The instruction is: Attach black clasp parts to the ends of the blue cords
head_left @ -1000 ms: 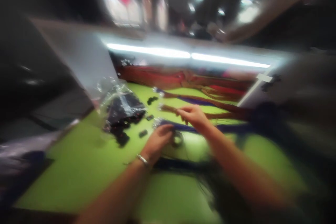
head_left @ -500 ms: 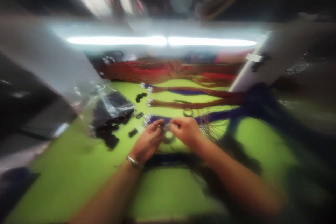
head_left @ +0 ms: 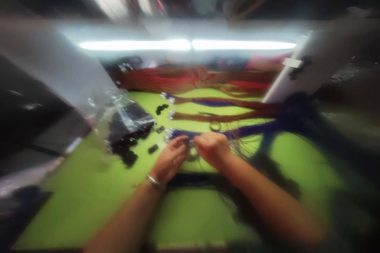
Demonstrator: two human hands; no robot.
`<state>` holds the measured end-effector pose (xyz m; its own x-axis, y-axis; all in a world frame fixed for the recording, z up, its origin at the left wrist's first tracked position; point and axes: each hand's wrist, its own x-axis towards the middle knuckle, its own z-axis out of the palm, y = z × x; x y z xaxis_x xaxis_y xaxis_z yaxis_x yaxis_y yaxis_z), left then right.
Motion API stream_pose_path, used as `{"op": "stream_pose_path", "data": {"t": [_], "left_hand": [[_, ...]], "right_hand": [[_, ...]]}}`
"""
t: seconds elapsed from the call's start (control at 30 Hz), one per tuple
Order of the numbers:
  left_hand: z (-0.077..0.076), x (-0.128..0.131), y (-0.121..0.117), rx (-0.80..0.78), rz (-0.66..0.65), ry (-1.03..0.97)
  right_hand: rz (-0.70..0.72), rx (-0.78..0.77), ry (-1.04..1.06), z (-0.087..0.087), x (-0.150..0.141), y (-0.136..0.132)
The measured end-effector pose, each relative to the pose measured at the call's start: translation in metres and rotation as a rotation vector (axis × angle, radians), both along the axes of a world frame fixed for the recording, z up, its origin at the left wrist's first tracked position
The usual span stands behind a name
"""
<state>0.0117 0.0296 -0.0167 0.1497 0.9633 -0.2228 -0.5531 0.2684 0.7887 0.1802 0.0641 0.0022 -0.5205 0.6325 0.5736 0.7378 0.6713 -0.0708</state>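
Observation:
My left hand (head_left: 171, 159) and my right hand (head_left: 212, 148) meet over the green table (head_left: 89, 189), fingers curled together in a pinch. Between them is the end of a purple wire bundle (head_left: 249, 130) and a small ring-like object (head_left: 193, 153). What the fingers grip is too blurred to name. A bracelet sits on my left wrist.
A clear plastic bag of small black parts (head_left: 127, 126) lies left of the hands, with loose black pieces (head_left: 153, 149) beside it. Brown wire bundles (head_left: 219, 117) and red ones (head_left: 184, 79) lie farther back. A small ring (head_left: 215, 126) rests beyond my right hand.
My right hand came back from the brown wires to join my left hand at the purple bundle. The view has swung left and steadied.

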Motion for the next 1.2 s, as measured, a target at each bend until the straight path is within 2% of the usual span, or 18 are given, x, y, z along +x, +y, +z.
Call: {"op": "stream_pose_path", "data": {"t": [0.07, 0.13, 0.23, 0.33, 0.4, 0.6, 0.77, 1.03, 1.2], "left_hand": [[0.0, 0.002, -0.001, 0.014, -0.001, 0.032], [0.001, 0.005, -0.002, 0.029, -0.002, 0.064], [0.001, 0.008, -0.003, 0.025, 0.0, 0.088], [0.001, 0.008, -0.002, 0.007, 0.003, 0.072], [0.001, 0.007, -0.001, 0.012, -0.002, 0.062], [-0.006, 0.004, -0.001, 0.038, -0.038, 0.141], [-0.01, 0.007, -0.001, 0.058, -0.068, 0.177], [0.0, 0.009, -0.003, 0.064, -0.028, 0.133], [-0.006, 0.006, -0.002, 0.099, -0.05, 0.251]], "right_hand": [[0.052, 0.073, -0.042, -0.002, 0.001, -0.001], [0.094, 0.067, -0.053, -0.004, 0.0, -0.001], [0.097, -0.086, 0.011, -0.007, -0.001, 0.0], [0.106, -0.318, 0.195, -0.008, -0.001, 0.003], [0.13, -0.397, 0.287, -0.007, 0.0, 0.005], [0.152, -0.323, 0.175, -0.007, 0.002, 0.007], [0.108, -0.307, 0.041, -0.008, 0.0, 0.005], [0.062, -0.368, 0.082, -0.006, 0.0, 0.002], [0.033, -0.358, 0.063, -0.008, -0.003, -0.001]]}}
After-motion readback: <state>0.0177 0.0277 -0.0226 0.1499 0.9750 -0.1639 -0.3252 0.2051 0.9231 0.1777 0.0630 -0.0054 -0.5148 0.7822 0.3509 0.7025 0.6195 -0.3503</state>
